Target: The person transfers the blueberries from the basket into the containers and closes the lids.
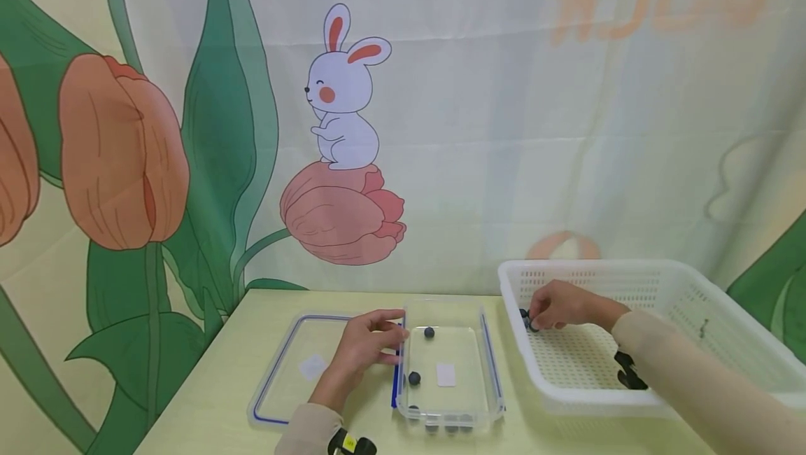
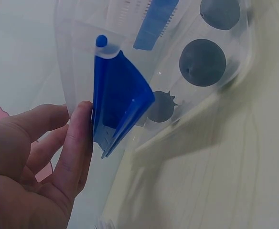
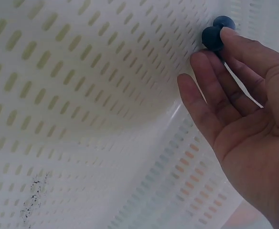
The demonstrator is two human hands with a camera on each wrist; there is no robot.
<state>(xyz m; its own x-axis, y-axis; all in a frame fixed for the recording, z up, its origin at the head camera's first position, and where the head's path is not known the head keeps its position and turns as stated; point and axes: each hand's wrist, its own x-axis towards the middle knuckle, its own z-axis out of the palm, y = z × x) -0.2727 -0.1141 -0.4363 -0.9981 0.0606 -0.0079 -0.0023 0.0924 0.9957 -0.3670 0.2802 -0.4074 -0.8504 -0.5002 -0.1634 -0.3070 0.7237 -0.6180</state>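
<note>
In the head view, my left hand (image 1: 365,346) rests its fingers against the left side of a clear plastic box (image 1: 466,350), beside its hanging blue latch (image 2: 118,95). Two blueberries show on the box floor: one blueberry (image 1: 429,332) near the back, another blueberry (image 1: 414,378) further forward. Several more appear through the front wall. My right hand (image 1: 557,304) reaches into a white basket (image 1: 592,395) at its left inner wall. Between thumb and fingers it pinches a blueberry (image 3: 212,38), with a second blueberry (image 3: 224,22) right behind it.
A clear lid (image 1: 286,371) with a blue seal lies on the table left of the box, partly behind my left forearm. The basket stands to the right of the box. A curtain (image 1: 466,126) printed with tulips and a rabbit hangs behind the table.
</note>
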